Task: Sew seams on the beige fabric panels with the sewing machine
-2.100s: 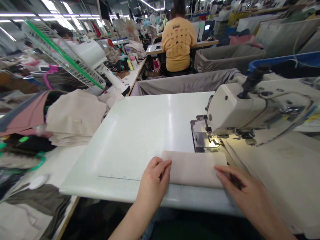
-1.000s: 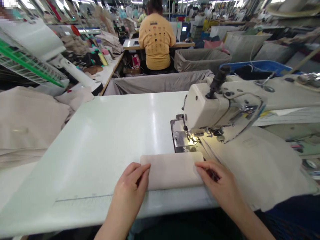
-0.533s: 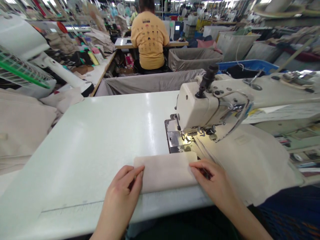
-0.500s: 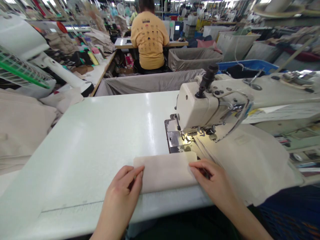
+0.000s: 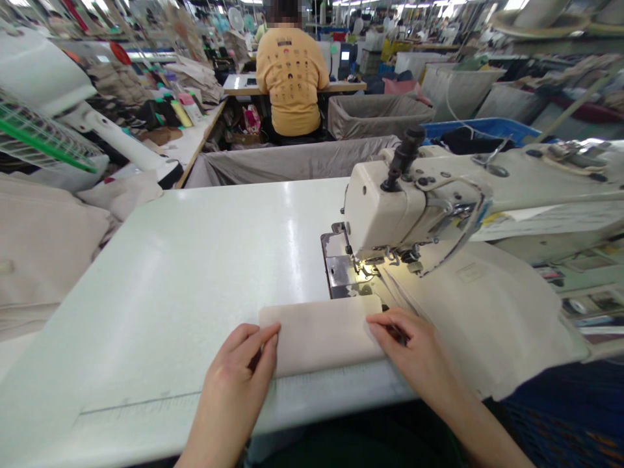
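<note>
Glossy white table (image 5: 209, 260); grey bin (image 5: 292, 162) past far edge, person in yellow shirt (image 5: 291, 81) beyond. Cloth piece (image 5: 322, 335) at near edge, long axis side to side, roughly along that edge. Left hand (image 5: 240, 365) pinches its left end, right hand (image 5: 415, 346) its right end.

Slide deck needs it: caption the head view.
Left hand and right hand hold a beige cloth at opposite ends near a sewing machine.

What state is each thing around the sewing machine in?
Fabric strip, lying flat on the white table
Left hand, pinching the strip's left end
Right hand, pinching its right end
Sewing machine, light on
Pale cloth, spread out at right
Fabric stack, piled at left
Background screen, lit
</note>
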